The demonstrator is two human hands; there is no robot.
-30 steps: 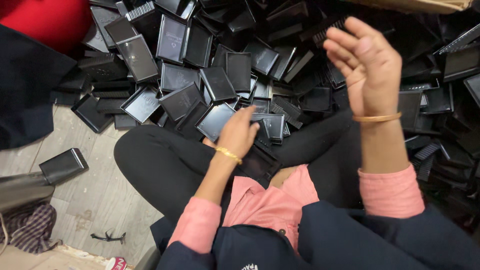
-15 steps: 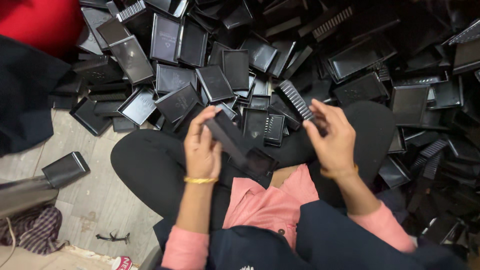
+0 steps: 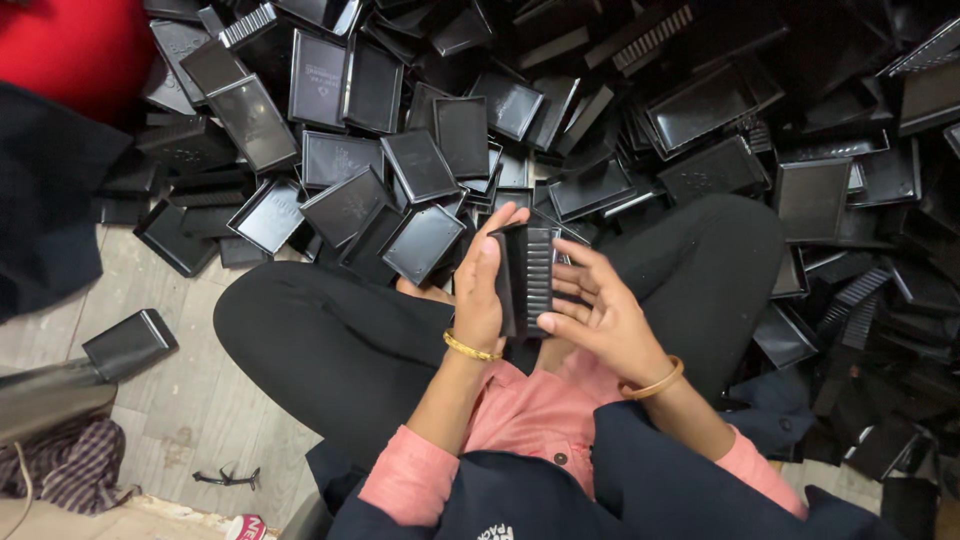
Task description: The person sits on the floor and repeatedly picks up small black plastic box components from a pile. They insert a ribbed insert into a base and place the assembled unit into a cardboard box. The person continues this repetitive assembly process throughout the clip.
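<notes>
Heap of black plastic trays [image 3: 640, 120] spread over the floor from 9 o'clock round through 12 to 4 o'clock, overlapping, tilted, some face up, some on edge. Several shallow rectangular trays with raised rims at 11 o'clock, e.g. one glossy tray [image 3: 252, 122] lying slantwise. Ribbed black strips among them, one at 12 o'clock near the top edge [image 3: 655, 35]. Red cloth or cushion [image 3: 70, 50] at 10 o'clock, top left corner. Dark fabric [image 3: 45, 200] at 9 o'clock, partly covering the heap's edge. Single black tray [image 3: 130, 343] apart from the heap at 8 o'clock, on pale wooden floor [image 3: 180, 420]. Checked cloth [image 3: 60, 465] at 7 o'clock. Small dark clip-like item [image 3: 225, 478] on the floor near 7 o'clock; kind not discernible.

Crossed legs in black trousers [image 3: 320, 340] ringing the centre; heap pressing against both knees, no bare floor between knees and trays.

Held at centre, above the lap: small black stack of trays [image 3: 530, 280], upright on edge, ribbed face toward the camera, matt, narrow rectangle. Left hand [image 3: 482, 285] wrapped along its left side, fingers closed on it, gold bangle at the wrist. Right hand [image 3: 600, 310] against its right side, fingers half spread, touching the ribbed face, bangle at the wrist.
</notes>
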